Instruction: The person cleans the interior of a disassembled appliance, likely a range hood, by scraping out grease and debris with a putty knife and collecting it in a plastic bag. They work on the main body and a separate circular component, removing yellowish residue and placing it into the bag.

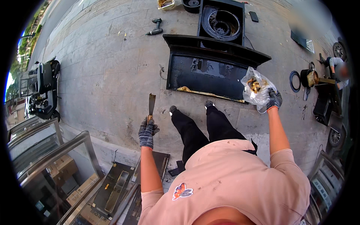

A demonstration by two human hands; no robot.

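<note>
My left hand [147,134], in a grey knit work glove, is closed around the handle of a scraper [152,104], its flat blade pointing away from me. In my right hand [275,99], gloved the same way, I grip a clear plastic bag [256,98] with brown, greasy muck [255,85] inside. The bag hangs by the right front corner of a black range hood [213,71] that lies on the pavement before my feet. Its panel looks wet, and yellowish grease runs along the near edge. A round fan housing [222,23] sits at its far end.
A cordless drill [155,27] lies left of the hood, and a phone-like dark slab [254,16] to its far right. At right another person [337,69] works beside a pot-shaped part [312,78] and a black ring [295,81]. A scooter [44,89] stands left; glass doors [56,165] are behind.
</note>
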